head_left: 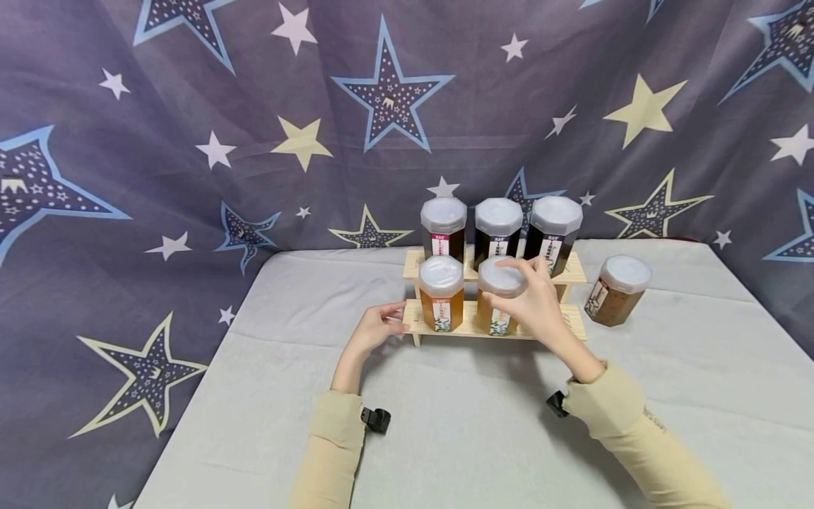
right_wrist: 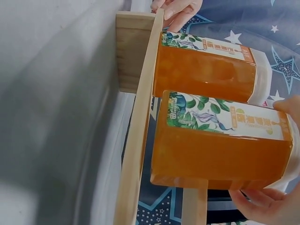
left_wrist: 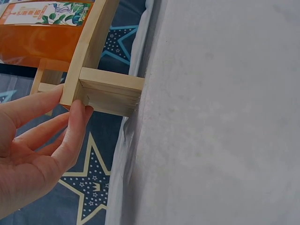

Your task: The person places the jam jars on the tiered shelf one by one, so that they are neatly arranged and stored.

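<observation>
A two-tier wooden rack point(head_left: 412, 317) stands on the table, carrying jars with pale lids. My left hand point(head_left: 375, 329) pinches the left end of its lower board, thumb above and fingers beneath in the left wrist view. My right hand point(head_left: 537, 304) grips an amber jar point(right_wrist: 220, 159) near its lid, thumb on one side and fingers on the other. That jar is upright over the lower board, its base close to the wood in the right wrist view. Just left of it on the same board sits another amber jar point(head_left: 441, 304) with a white and orange label.
Three dark jars occupy the upper tier: a left one point(head_left: 444, 223), a middle one point(head_left: 498, 223) and a right one point(head_left: 552, 223). A brown jar point(head_left: 618, 290) stands on the table right of the rack. Behind hangs a star-patterned cloth point(head_left: 254, 184).
</observation>
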### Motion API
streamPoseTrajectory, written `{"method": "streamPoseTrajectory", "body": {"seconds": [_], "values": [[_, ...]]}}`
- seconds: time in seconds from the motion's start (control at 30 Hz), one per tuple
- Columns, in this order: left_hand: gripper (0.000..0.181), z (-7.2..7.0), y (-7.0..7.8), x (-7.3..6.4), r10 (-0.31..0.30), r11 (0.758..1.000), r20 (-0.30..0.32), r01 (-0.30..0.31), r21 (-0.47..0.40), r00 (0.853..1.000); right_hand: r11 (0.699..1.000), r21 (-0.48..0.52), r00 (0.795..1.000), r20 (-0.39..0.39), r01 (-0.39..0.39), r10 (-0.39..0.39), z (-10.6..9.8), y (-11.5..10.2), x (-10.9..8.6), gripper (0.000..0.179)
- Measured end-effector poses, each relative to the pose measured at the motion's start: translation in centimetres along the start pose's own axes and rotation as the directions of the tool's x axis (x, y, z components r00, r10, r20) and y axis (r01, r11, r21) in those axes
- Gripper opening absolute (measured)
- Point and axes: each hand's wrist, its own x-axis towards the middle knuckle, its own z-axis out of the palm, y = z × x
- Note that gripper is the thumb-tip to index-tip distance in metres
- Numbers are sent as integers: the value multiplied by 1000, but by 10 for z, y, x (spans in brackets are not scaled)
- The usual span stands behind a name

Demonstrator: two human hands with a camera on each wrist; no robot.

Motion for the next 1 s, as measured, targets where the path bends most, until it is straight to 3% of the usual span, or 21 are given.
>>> {"method": "streamPoseTrajectory", "body": {"seconds": [0.03, 0.13, 0.67, 1.0], "values": [[51, 2, 11, -5, -44, 999, -19, 44, 19, 999, 1000, -3, 1000, 0, 2, -2, 1, 0, 0, 53], [52, 3, 13, -5, -69, 997, -24, 70, 21, 997, 1000, -5, 1000, -2, 11, -11, 3, 0, 0, 52], [50, 3, 14, -4, -65, 997, -39, 66, 31, 997, 998, 6, 998, -17, 58, -58, 10, 5, 1, 53], [50, 4, 16, -7, -59, 997, -36, 60, 40, 998, 999, -10, 999, -11, 49, -50, 10, 5, -4, 52]]}}
